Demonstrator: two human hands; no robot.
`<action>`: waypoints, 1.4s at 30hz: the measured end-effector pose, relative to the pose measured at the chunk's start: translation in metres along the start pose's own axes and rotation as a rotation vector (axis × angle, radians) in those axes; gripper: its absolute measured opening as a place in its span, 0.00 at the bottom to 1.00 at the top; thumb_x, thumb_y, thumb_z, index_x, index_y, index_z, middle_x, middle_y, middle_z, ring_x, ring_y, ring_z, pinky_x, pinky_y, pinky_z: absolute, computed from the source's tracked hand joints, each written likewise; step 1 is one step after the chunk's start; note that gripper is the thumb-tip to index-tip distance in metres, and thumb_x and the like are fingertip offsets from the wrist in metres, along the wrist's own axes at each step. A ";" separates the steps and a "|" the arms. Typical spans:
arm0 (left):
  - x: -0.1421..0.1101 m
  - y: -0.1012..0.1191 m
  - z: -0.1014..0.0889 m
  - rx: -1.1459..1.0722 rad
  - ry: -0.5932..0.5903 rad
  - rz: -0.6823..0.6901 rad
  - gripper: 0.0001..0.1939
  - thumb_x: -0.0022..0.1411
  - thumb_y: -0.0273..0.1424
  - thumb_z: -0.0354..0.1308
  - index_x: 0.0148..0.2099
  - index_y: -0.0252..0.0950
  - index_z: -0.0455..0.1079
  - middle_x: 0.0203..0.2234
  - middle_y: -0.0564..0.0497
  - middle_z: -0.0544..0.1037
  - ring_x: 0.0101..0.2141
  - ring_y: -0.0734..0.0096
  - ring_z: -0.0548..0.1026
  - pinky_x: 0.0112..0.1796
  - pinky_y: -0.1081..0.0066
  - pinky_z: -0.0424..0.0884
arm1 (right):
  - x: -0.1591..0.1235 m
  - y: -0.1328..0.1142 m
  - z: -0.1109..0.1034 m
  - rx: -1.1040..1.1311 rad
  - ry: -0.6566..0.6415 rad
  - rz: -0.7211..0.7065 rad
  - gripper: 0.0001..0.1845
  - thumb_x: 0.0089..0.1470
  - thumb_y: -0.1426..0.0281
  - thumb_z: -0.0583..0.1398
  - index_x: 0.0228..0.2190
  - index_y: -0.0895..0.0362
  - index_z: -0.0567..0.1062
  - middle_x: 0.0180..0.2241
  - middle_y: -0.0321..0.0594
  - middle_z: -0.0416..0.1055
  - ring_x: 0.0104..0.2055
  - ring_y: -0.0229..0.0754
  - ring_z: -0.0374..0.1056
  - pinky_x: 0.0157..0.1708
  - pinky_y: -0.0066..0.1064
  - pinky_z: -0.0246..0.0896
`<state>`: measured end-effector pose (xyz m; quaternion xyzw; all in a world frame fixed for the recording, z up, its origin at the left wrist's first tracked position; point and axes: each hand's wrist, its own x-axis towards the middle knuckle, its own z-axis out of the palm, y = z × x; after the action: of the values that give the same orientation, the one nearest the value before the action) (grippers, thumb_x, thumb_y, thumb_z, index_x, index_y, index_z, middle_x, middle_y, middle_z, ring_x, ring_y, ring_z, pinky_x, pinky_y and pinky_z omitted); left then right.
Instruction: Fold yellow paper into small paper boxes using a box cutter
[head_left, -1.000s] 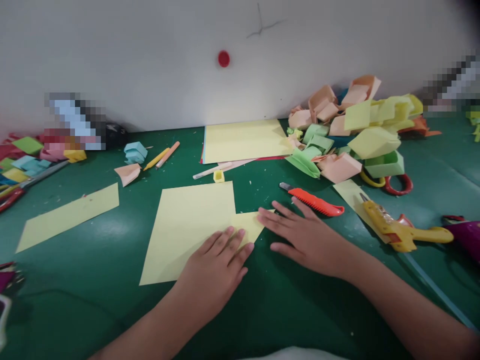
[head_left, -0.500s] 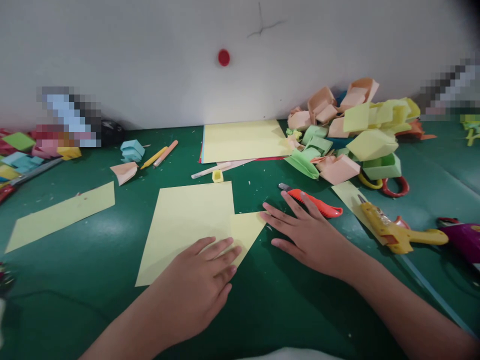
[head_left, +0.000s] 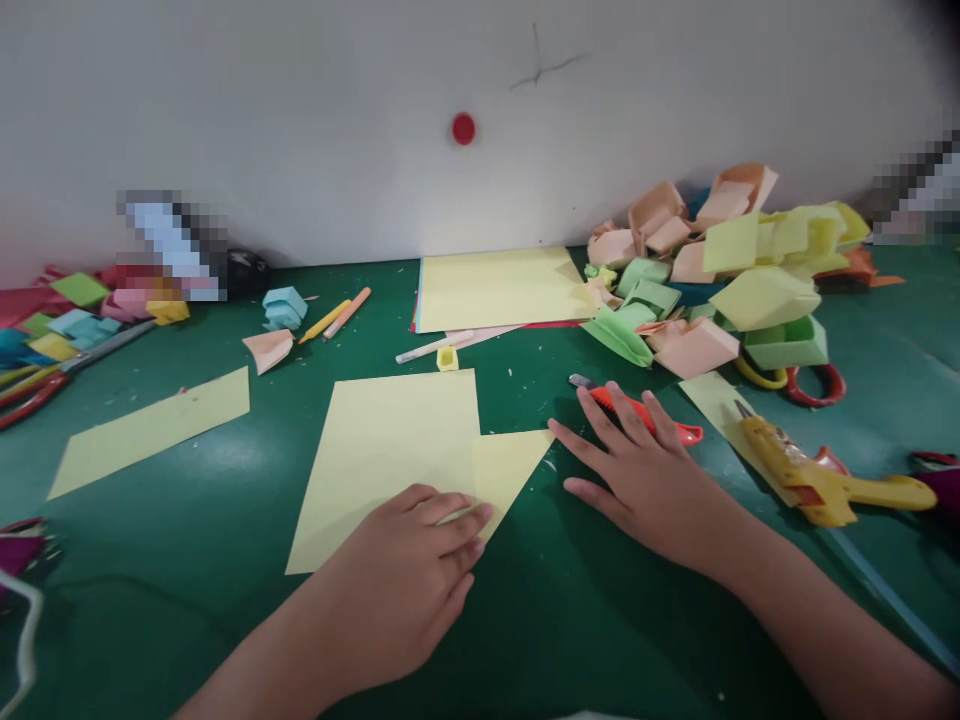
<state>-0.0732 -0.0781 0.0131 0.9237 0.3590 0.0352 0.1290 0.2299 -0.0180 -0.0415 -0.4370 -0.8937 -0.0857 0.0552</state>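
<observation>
A pale yellow paper sheet [head_left: 390, 450] lies flat on the green table [head_left: 195, 590], with a folded triangular flap [head_left: 506, 465] sticking out at its right. My left hand [head_left: 405, 590] rests on the sheet's lower right corner, fingers stretched and pressing the paper. My right hand [head_left: 645, 480] lies flat on the table just right of the flap, fingers spread. Its fingertips lie over the red utility knife [head_left: 675, 425] without gripping it.
A yellow glue gun [head_left: 817, 480] lies at the right. Behind it are a heap of folded paper boxes [head_left: 720, 290] and red scissors [head_left: 817, 385]. A stack of coloured sheets [head_left: 499, 290] sits by the wall. A yellow strip [head_left: 150, 432], pencils [head_left: 334, 315] and more scraps lie left.
My left hand has slid back toward me along the sheet. My right hand has moved right, away from the flap and over the red knife.
</observation>
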 end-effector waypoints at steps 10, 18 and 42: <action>-0.002 -0.005 -0.002 -0.058 -0.044 -0.010 0.19 0.71 0.31 0.50 0.60 0.44 0.73 0.59 0.54 0.75 0.56 0.59 0.74 0.55 0.56 0.69 | 0.000 -0.006 -0.001 -0.011 0.017 0.015 0.31 0.69 0.53 0.48 0.67 0.51 0.61 0.71 0.54 0.50 0.73 0.66 0.41 0.66 0.67 0.39; -0.002 -0.004 -0.005 -0.093 -0.062 -0.047 0.20 0.70 0.32 0.51 0.61 0.46 0.73 0.60 0.55 0.74 0.57 0.59 0.73 0.57 0.56 0.70 | -0.001 0.002 0.003 -0.014 0.011 0.059 0.33 0.68 0.53 0.48 0.66 0.58 0.62 0.71 0.54 0.48 0.72 0.66 0.42 0.66 0.67 0.38; 0.084 -0.007 0.000 -0.046 -0.007 0.014 0.29 0.69 0.20 0.41 0.69 0.37 0.60 0.73 0.44 0.47 0.71 0.56 0.48 0.65 0.51 0.57 | -0.004 0.042 -0.036 0.276 -0.056 0.595 0.27 0.61 0.66 0.50 0.59 0.57 0.70 0.48 0.52 0.76 0.43 0.58 0.73 0.36 0.44 0.67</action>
<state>-0.0153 -0.0167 0.0085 0.9232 0.3510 0.0410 0.1512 0.2665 -0.0029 -0.0027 -0.6694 -0.7312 0.0680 0.1121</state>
